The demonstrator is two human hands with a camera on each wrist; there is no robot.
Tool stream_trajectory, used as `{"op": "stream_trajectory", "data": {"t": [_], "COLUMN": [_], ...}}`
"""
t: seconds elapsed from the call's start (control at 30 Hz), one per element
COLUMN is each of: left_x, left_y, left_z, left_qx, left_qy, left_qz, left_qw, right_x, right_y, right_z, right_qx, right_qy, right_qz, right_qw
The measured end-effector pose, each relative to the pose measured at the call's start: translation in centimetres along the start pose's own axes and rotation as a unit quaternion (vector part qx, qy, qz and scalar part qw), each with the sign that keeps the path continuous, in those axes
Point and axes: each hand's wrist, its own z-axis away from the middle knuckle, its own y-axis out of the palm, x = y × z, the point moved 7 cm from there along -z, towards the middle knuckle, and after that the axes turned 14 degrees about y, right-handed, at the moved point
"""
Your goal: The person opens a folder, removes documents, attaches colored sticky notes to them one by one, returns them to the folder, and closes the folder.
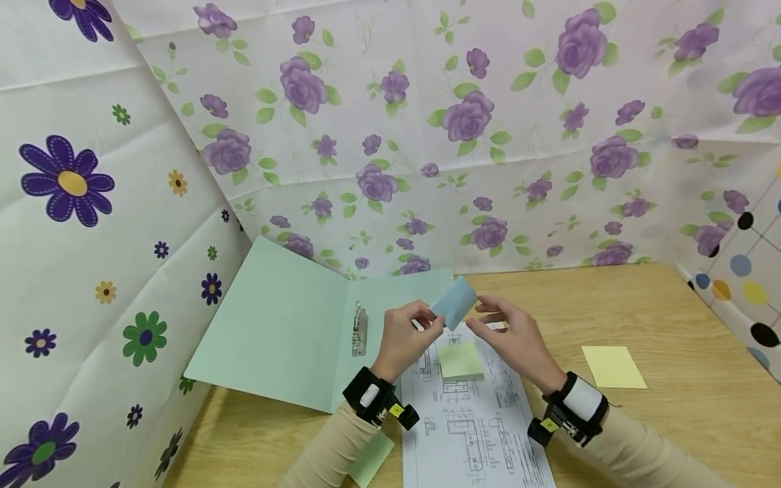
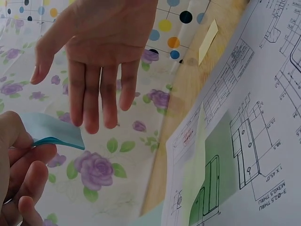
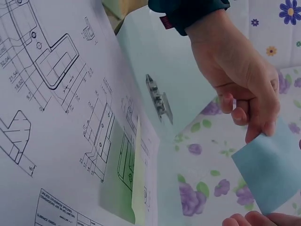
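Between the thumb and fingers of my left hand [image 1: 411, 333] is a blue sticky note pad [image 1: 454, 303], thin and lifted above the papers. Its layered edge shows in the left wrist view, where the pad [image 2: 56, 132] looks slightly curved. My right hand [image 1: 515, 339] is just right of the pad; in the left wrist view that hand [image 2: 106, 61] has straight, spread fingers and stands apart from it. Below both hands, a light green sticky note [image 1: 460, 360] lies on a stack of printed technical drawings [image 1: 439, 434], one edge curling up.
A pale green ring binder [image 1: 274, 325] lies spread behind the drawings, its metal clip [image 1: 359, 332] visible. To the right is a yellow sheet [image 1: 613, 367] on the wooden table [image 1: 671, 318]. Another green note [image 1: 371, 459] is partly under the left forearm. Flowered cloth [image 1: 390, 135] hangs behind.
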Motion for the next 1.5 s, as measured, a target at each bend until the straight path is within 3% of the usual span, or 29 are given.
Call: {"op": "stream_trajectory", "data": {"t": [0.23,0.4,0.53,0.9,1.23,1.5], "left_x": [-0.8,-1.8,-2.0,-1.8,-0.9,-1.0], "left_y": [1.4,2.3,2.6,2.8,1.4,1.3], "left_z": [0.3,0.3,0.4,0.6,0.4,0.2], "left_qx": [0.068,0.120,0.135,0.140,0.080,0.079], "left_qy": [0.015,0.040,0.048,0.043,-0.005,0.001], "left_qz": [0.038,0.084,0.083,0.072,0.100,0.096], "left_qw": [0.9968,0.9884,0.9862,0.9865,0.9917,0.9922], "right_x": [0.0,0.5,1.1,2.0,1.7,1.6], "right_y": [0.4,1.1,1.4,0.8,0.7,0.9], "right_z": [0.0,0.3,0.7,0.9,0.7,0.7], "right_qx": [0.008,0.009,-0.002,-0.044,-0.048,-0.053], "right_qy": [-0.010,-0.056,-0.090,-0.126,-0.131,-0.142], "right_qz": [-0.033,-0.050,-0.035,-0.011,0.000,0.013], "right_qw": [0.999,0.997,0.995,0.991,0.990,0.988]}}
